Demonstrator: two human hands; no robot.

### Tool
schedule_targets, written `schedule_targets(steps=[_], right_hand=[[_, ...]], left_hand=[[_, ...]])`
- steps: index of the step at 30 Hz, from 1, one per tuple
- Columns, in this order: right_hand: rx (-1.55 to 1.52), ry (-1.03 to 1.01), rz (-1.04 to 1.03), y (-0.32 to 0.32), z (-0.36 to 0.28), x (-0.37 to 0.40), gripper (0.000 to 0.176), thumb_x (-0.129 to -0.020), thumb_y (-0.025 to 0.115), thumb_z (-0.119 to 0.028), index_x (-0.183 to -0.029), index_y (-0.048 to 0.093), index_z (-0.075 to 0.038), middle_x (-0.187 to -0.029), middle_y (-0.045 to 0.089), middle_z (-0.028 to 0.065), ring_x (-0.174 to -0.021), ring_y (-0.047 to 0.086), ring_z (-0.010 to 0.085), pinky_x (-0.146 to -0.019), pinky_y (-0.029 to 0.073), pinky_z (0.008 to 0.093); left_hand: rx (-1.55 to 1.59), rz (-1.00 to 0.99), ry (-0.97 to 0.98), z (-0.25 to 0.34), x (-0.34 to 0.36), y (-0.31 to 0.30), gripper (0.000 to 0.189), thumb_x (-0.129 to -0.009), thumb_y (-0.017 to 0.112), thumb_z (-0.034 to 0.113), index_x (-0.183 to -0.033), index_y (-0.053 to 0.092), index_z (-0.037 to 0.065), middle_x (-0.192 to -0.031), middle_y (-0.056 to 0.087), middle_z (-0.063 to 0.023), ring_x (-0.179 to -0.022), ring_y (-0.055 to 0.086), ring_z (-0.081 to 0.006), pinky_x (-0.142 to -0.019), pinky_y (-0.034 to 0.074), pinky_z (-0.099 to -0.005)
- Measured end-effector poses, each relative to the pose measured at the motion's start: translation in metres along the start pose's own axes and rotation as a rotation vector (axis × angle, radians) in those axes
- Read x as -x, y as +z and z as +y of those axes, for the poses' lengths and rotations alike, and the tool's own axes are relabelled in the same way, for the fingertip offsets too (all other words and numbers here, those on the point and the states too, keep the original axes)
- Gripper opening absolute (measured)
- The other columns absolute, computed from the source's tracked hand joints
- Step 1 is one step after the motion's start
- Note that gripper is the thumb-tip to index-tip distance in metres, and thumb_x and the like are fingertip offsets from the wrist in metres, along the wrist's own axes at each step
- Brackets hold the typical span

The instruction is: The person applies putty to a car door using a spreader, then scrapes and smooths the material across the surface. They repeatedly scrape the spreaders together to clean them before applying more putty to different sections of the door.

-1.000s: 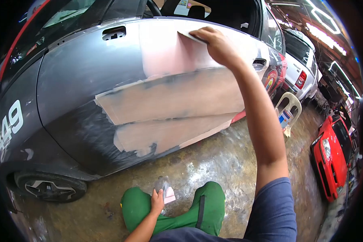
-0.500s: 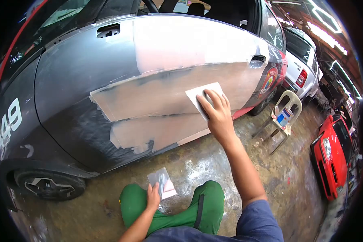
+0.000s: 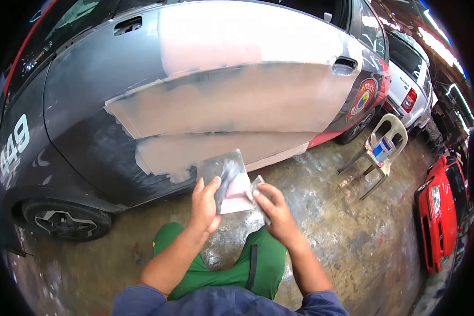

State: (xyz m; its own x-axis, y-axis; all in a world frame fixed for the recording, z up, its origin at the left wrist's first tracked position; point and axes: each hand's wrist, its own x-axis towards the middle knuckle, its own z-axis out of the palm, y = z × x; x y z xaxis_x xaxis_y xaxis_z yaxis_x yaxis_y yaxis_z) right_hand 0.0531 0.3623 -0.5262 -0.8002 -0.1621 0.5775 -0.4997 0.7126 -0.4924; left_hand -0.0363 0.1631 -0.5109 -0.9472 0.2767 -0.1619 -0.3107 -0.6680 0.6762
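My left hand (image 3: 204, 206) grips the left edge of a thin grey plate (image 3: 208, 167), which carries a patch of pale pink paste (image 3: 239, 185). In my right hand (image 3: 275, 210) is a flat spreader (image 3: 253, 185), its edge at the right side of the paste. Both hands are close together above my knees, in front of the car door (image 3: 221, 105). The door's lower half is covered with beige-pink filler, and its upper part is white and pink. Part of the spreader is hidden by my right fingers.
A plastic chair (image 3: 395, 125) stands at the right, holding a blue and white can (image 3: 383, 149). Behind it is a white vehicle (image 3: 403, 79); a red car (image 3: 441, 210) is farther right. The car's wheel (image 3: 63, 220) is at the lower left.
My right hand has come down from the door to the plate with the spreader. My left hand has raised the plate. The view has shifted slightly downward.
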Motion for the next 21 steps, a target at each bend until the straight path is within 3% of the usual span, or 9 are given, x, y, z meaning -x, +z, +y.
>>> schedule_targets(steps=[2,4,5,8,9,11,16,18,21], right_hand=[[0.246,-0.035,-0.057,-0.014,0.029,0.008,0.07,-0.069,0.068,0.01,-0.134,0.066,-0.015,-0.135,0.057,0.019,-0.128,0.055,0.0409,-0.11,0.045,0.0495],[0.323,0.048,0.052,-0.026,0.031,0.011,0.059,-0.076,0.063,0.007,-0.129,0.069,-0.017,-0.136,0.059,0.0138,-0.128,0.055,0.038,-0.11,0.041,0.0572],[0.365,0.032,0.087,-0.035,0.021,0.007,0.058,-0.076,0.064,0.005,-0.129,0.069,-0.018,-0.136,0.059,0.0114,-0.129,0.055,0.0369,-0.111,0.039,0.0589],[0.483,-0.108,0.12,-0.054,-0.018,-0.017,0.045,-0.084,0.067,-0.013,-0.128,0.069,-0.025,-0.136,0.059,0.0056,-0.129,0.054,0.0311,-0.113,0.036,0.0593],[0.474,-0.145,0.118,-0.057,-0.023,-0.021,0.044,-0.085,0.066,-0.015,-0.128,0.069,-0.026,-0.136,0.059,0.0051,-0.129,0.055,0.0304,-0.113,0.035,0.0587],[0.465,-0.218,0.142,-0.058,-0.025,-0.027,0.043,-0.086,0.066,-0.019,-0.128,0.069,-0.027,-0.137,0.059,0.0042,-0.127,0.056,0.0291,-0.114,0.035,0.0572],[0.358,-0.23,0.086,-0.05,-0.008,-0.023,0.043,-0.086,0.065,-0.017,-0.128,0.069,-0.027,-0.134,0.06,0.0033,-0.126,0.056,0.0272,-0.111,0.037,0.0574],[0.365,-0.22,-0.084,-0.058,-0.002,-0.021,0.045,-0.086,0.064,-0.012,-0.128,0.069,-0.024,-0.134,0.06,0.0056,-0.126,0.057,0.0279,-0.11,0.039,0.0562],[0.354,-0.137,-0.057,-0.064,0.052,-0.033,0.048,-0.084,0.065,-0.006,-0.129,0.069,-0.02,-0.132,0.063,0.01,-0.123,0.06,0.0305,-0.107,0.043,0.0521]], left_hand=[[0.026,-0.022,0.049,0.007,0.004,0.002,0.028,-0.104,0.056,0.012,-0.131,0.051,0.004,-0.118,0.065,-0.0103,-0.105,0.068,-0.0227,-0.092,0.058,-0.0403],[-0.139,-0.052,0.348,0.013,0.006,0.016,0.032,-0.106,0.052,0.011,-0.136,0.049,0.003,-0.121,0.064,-0.0097,-0.112,0.066,-0.0217,-0.099,0.055,-0.0387],[-0.26,-0.091,0.497,0.016,0.007,0.023,0.032,-0.108,0.048,0.01,-0.138,0.048,0.001,-0.121,0.063,-0.0073,-0.11,0.062,-0.0162,-0.099,0.05,-0.033],[-0.477,-0.121,0.615,0.01,0.01,0.033,0.03,-0.108,0.047,0.01,-0.136,0.05,-0.002,-0.119,0.061,-0.005,-0.105,0.056,-0.0113,-0.095,0.045,-0.0287],[-0.533,-0.102,0.655,0.009,0.012,0.042,0.028,-0.108,0.047,0.01,-0.133,0.052,-0.003,-0.116,0.059,-0.0041,-0.099,0.052,-0.0096,-0.09,0.043,-0.0266],[-0.57,-0.156,0.702,0.001,0.012,0.045,0.028,-0.108,0.047,0.01,-0.133,0.051,-0.003,-0.118,0.06,-0.0056,-0.104,0.052,-0.0107,-0.093,0.043,-0.028],[-0.69,-0.123,0.761,-0.011,0.02,0.075,0.03,-0.109,0.046,0.011,-0.135,0.05,-0.005,-0.123,0.061,-0.009,-0.112,0.056,-0.0147,-0.101,0.044,-0.0315],[-0.809,-0.073,0.807,-0.006,0.004,0.071,0.032,-0.109,0.047,0.011,-0.136,0.049,-0.006,-0.123,0.062,-0.0104,-0.113,0.057,-0.0169,-0.103,0.044,-0.0331],[-0.802,-0.089,0.849,0.012,-0.013,0.062,0.033,-0.109,0.049,0.014,-0.135,0.051,-0.007,-0.121,0.065,-0.0125,-0.108,0.061,-0.0202,-0.099,0.047,-0.0358]])
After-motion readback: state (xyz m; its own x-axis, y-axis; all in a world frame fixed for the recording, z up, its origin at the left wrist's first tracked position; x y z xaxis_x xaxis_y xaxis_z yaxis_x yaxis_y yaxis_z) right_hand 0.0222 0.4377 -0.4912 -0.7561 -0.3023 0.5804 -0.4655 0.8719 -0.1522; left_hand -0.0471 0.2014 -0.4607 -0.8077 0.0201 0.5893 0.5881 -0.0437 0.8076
